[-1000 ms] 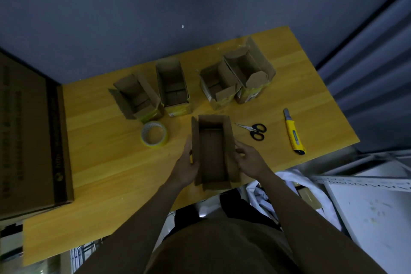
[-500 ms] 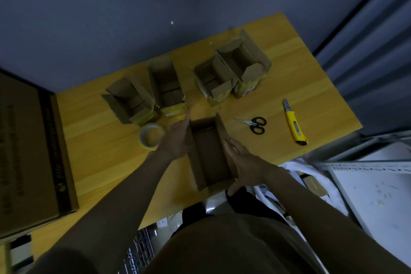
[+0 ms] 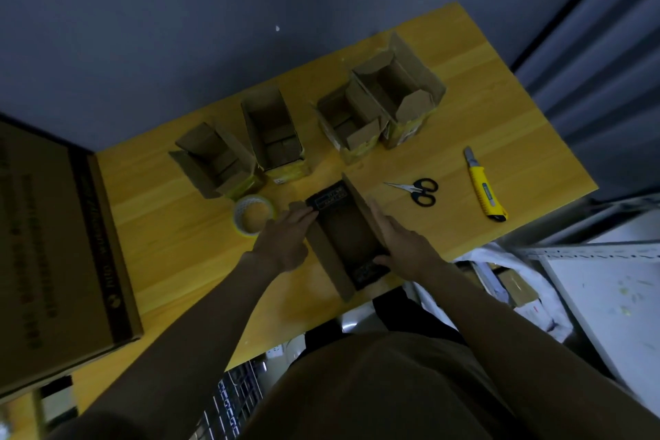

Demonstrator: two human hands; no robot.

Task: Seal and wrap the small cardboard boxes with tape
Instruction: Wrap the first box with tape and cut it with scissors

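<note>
Surface: yellow wooden table [image 3: 518, 125], against a dark wall.
12 o'clock row: four open cardboard boxes, far-left [image 3: 214, 161], second [image 3: 275, 136], third [image 3: 348, 125], far-right [image 3: 401, 89]; third and far-right touching.
Centre: tape roll [image 3: 253, 214]; just beside it, at 3 o'clock, an open box [image 3: 348, 239].
3 o'clock: scissors [image 3: 416, 190], then utility knife [image 3: 485, 187].
9 o'clock: large carton [image 3: 53, 261], over the table edge.

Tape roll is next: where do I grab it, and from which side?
The tape roll lies flat on the table, hole up, just left of the left hand. Come from above and pinch its ring wall, thumb inside the hole, fingers outside, probably on the near-right side, away from the open boxes behind it.
</note>
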